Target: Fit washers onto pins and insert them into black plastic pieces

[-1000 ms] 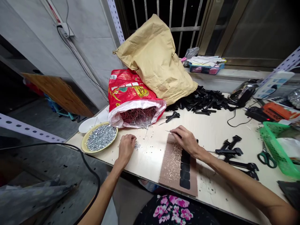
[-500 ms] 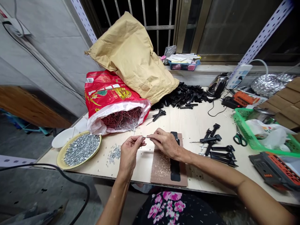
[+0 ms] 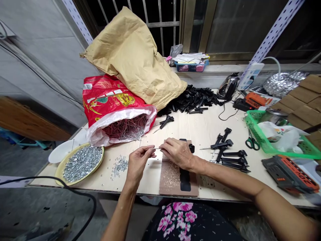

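Above the middle of the table, my left hand (image 3: pixel 140 160) pinches the end of a thin metal rod (image 3: pixel 157 148). The rod bridges the gap to my right hand (image 3: pixel 178 152), whose fingers are wrapped round a black plastic piece (image 3: pixel 192 148). Only that piece's blocky end shows past the hand; the rest is hidden. Below lies a brown board (image 3: pixel 170 187) with sawdust-like crumbs and black pads (image 3: pixel 185 186). Small metal washers (image 3: pixel 119 166) are scattered left of my left hand. Several black pieces with metal rods (image 3: pixel 222 144) lie to the right.
At left stands a yellow plate (image 3: pixel 59 172) of washers, beside a red sack (image 3: pixel 112 90) of long rods. A brown paper bag (image 3: pixel 140 57) leans behind, near a black heap (image 3: pixel 195 98). Right are scissors (image 3: pixel 252 142), a green basket (image 3: pixel 283 151) and a battery pack (image 3: pixel 288 175).
The view has shifted slightly, moving the scene left and up. My hands have drawn slightly apart, with more of the rod showing. The black piece's end now shows beyond my right hand.
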Tool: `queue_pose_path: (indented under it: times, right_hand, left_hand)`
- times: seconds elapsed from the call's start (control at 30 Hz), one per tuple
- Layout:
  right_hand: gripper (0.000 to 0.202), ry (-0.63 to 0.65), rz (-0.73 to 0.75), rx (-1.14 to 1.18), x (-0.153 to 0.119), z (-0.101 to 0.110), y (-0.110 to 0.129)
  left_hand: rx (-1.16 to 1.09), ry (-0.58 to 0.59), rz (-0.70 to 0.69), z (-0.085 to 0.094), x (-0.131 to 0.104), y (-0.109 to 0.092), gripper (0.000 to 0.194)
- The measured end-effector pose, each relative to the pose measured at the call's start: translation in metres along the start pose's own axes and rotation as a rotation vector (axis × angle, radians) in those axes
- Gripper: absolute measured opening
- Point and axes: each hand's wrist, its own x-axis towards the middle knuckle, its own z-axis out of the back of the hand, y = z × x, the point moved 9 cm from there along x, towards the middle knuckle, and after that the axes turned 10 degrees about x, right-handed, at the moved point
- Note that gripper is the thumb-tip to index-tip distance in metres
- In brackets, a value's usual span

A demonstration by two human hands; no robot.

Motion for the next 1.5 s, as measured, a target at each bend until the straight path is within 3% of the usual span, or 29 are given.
queue_pose_path:
  times: [0.23, 0.67, 0.87, 1.07, 1.4, 1.5]
  right_hand:
    - [0.018, 0.018, 0.033, -0.086, -0.008, 0.000, -0.004]
    - [0.022, 0.050, 0.029, -0.009, -0.013, -0.004, -0.012]
    - [0.026, 0.055, -0.019, 0.017, -0.014, -0.002, -0.018]
    - [0.022, 0.018, 0.108, -0.175, -0.014, 0.002, -0.003]
    - [0.023, 0.075, 0.107, -0.107, -0.019, -0.010, -0.008]
    - [0.026, 0.089, 0.029, -0.050, -0.018, -0.010, -0.014]
  left_hand:
    - [-0.020, 0.043, 0.035, -0.009, 0.004, 0.002, 0.029]
    - [-0.011, 0.126, 0.083, -0.018, 0.007, 0.010, 0.031]
    - [0.003, 0.121, 0.082, -0.022, 0.007, 0.011, 0.029]
    - [-0.077, 0.117, 0.168, -0.024, 0.007, 0.024, 0.035]
    - [-0.017, 0.130, 0.158, -0.024, 0.006, 0.024, 0.034]
    - [0.012, 0.110, 0.135, -0.023, 0.006, 0.023, 0.034]
